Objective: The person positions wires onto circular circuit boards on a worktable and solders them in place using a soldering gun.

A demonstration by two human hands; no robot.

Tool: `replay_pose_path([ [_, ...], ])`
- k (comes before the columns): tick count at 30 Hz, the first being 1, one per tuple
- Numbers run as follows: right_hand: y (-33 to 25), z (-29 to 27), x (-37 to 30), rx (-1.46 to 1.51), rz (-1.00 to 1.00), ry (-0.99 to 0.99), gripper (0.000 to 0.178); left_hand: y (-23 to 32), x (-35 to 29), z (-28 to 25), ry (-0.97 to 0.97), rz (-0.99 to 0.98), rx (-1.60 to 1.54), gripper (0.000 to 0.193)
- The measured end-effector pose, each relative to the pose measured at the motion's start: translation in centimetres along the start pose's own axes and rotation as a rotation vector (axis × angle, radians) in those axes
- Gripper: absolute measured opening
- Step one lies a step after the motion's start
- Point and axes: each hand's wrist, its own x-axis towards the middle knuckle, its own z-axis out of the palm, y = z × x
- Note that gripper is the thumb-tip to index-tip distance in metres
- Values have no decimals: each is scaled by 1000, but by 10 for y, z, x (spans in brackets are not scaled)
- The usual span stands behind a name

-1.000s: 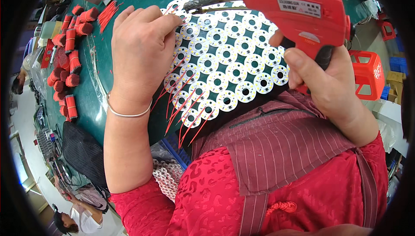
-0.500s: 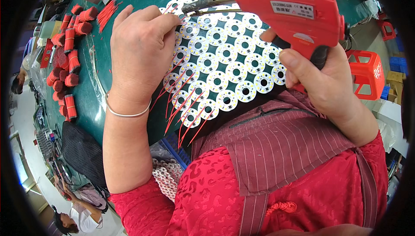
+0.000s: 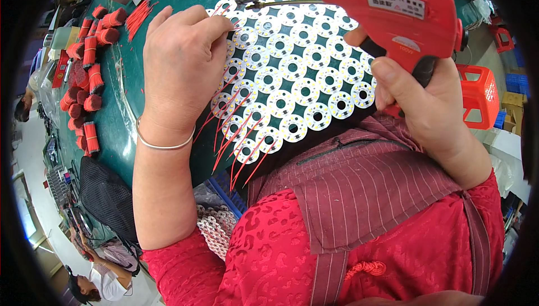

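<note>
My right hand (image 3: 418, 93) grips a red and black soldering gun (image 3: 393, 17) by its handle. The gun's dark metal tip reaches left, over the far left part of a panel of round white LED boards (image 3: 281, 94). Close below that tip, my left hand (image 3: 182, 62) is closed in a pinch at the panel's left edge. A bit of red wire shows at its fingertips, though the fingers hide most of it. Along the left and near edges of the panel, several thin red wires (image 3: 254, 169) stick out toward me.
Bundles of red wire (image 3: 90, 52) lie along the left of the green table (image 3: 120, 112), with a loose pile of red wires (image 3: 138, 19) behind them. A black mesh bag (image 3: 104, 194) sits at the near left. A red stool (image 3: 477, 95) stands at the right.
The soldering gun has shifted right and its tip has risen away from my left fingertips. The panel has slid very slightly left. My left hand stays almost in place.
</note>
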Motion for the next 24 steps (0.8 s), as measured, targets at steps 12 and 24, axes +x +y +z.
replay_pose_path([
  [12,-14,-23,0,97,184,-21,33,8,9,-3,-47,-57,18,2],
  [24,-9,-47,-14,37,-148,53,35,16,4,-11,-32,-59,-12,7],
])
